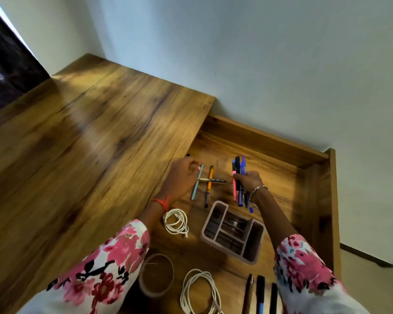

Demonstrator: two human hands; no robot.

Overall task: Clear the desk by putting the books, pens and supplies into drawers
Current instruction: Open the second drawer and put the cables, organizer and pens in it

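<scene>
1. Several pens (239, 173) clenched in right hand (250, 181), just beyond pink organizer (254, 241) inside drawer (270, 143); looks bundled for one placement.
2. Left hand (182, 177) curled beside teal pen (197, 181), beyond organizer's left; grip unclear.

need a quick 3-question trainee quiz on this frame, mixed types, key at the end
1. True or false: the right hand grips a bundle of pens.
2. What lies crosswise over the orange pen? A) another pen B) a ruler C) scissors
3. Fill in: the divided organizer stands inside the open ____.

Key: 1 true; 2 A; 3 drawer
</scene>
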